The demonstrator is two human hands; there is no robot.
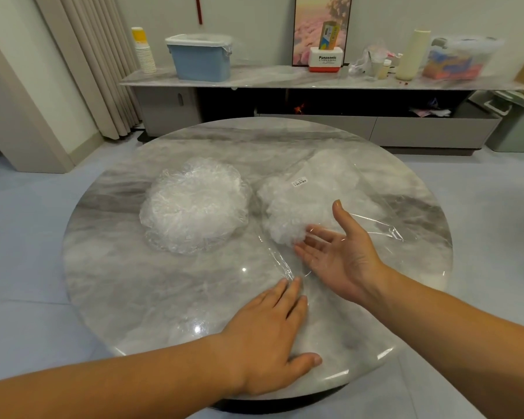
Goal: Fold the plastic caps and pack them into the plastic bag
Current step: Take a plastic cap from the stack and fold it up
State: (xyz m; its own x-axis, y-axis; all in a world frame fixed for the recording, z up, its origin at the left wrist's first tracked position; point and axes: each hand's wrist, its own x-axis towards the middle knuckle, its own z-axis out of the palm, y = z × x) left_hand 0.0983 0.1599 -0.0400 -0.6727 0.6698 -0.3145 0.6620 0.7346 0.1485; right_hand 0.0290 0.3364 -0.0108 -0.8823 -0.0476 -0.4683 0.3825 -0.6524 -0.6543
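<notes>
A round heap of clear crinkled plastic caps (pixel 194 207) lies on the left middle of the round marble table (pixel 170 297). To its right lies a clear plastic bag (pixel 312 192) with a small barcode label, partly filled with bunched white caps. My left hand (pixel 270 331) rests flat, palm down, on the bag's near open end, fingers straight. My right hand (pixel 336 252) is palm up with straight fingers, its fingertips touching the packed caps at the bag's mouth.
Behind the table runs a long low marble sideboard (pixel 254 78) carrying stacked paper cups (pixel 144 52), a blue lidded bin (pixel 201 57), a red-and-white box (pixel 325 58) and more clutter. Curtains hang at the left. Pale floor surrounds the table.
</notes>
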